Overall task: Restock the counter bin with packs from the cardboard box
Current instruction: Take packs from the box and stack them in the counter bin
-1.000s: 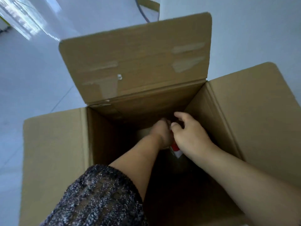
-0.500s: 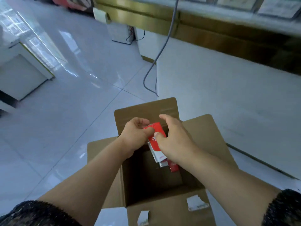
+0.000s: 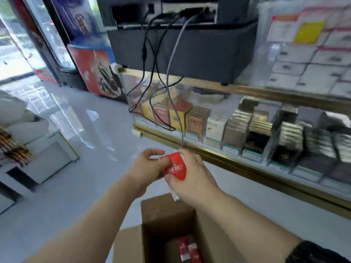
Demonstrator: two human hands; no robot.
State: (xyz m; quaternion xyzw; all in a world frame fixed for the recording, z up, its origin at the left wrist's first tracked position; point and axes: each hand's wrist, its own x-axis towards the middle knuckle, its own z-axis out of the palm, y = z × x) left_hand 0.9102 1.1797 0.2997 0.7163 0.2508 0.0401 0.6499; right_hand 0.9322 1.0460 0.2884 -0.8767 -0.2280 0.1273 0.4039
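Observation:
Both my hands hold a stack of red packs [image 3: 175, 168] in the air above the open cardboard box [image 3: 167, 215]. My left hand [image 3: 147, 168] pinches the stack's left side and my right hand [image 3: 191, 177] grips it from the right and below. More red packs [image 3: 189, 250] lie at the bottom of the box. Ahead on the right, the glass counter [image 3: 247, 164] shows rows of packs, with one dark, nearly empty bin [image 3: 256, 142] among them.
Black and grey cables [image 3: 167, 73] hang down over the counter's left end from a dark unit [image 3: 190, 48] on top. A red poster [image 3: 95, 71] and a fridge stand at the back left. A white cabinet [image 3: 38, 162] is on the left, glossy white floor between.
My hands have lifted the red packs out of the box and up toward the counter. My view has risen from the box's inside to the shop and the counter.

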